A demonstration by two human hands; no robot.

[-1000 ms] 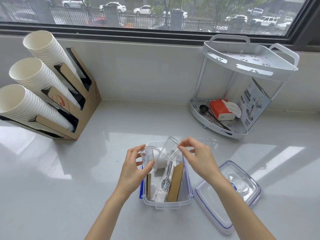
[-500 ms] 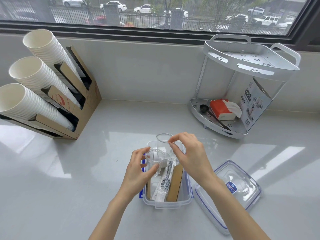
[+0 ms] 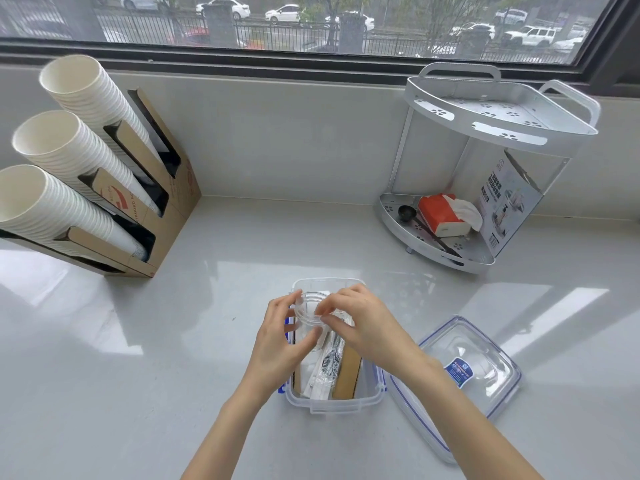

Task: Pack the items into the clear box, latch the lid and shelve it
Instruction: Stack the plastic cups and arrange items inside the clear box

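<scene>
The pale grey glossy countertop (image 3: 173, 341) is the largest surface here, smooth and hard, so anything plastic set on it will slide easily. On it at the far right stands the white two-tier perforated metal corner shelf (image 3: 498, 116), its top tier bare and its lower tier holding a tissue pack and a dark scoop; it looks like the likely place for the finished box. Directly below the hands sits the clear rectangular plastic box with blue latch tabs (image 3: 332, 403), open-topped and already holding brown cardboard pieces and wrapped cutlery standing on end. Just to its right, close but apart, lies the clear plastic lid with a blue seal rim and a blue label (image 3: 485, 362), flat on the counter. Box and lid both look light and stiff (thin-walled, probably slippery), best carried by the short ends once latched. Smallest is the small clear plastic cup (image 3: 310, 317), held over the far half of the box: the left hand (image 3: 277, 341) wraps thumb and fingers around its side, while the right hand (image 3: 363, 323) pinches at its rim with fingertips drawn together. The cup will be very light, thin and easily squeezed out of shape, so a gentle hold near the stiffer rim suits it.
</scene>
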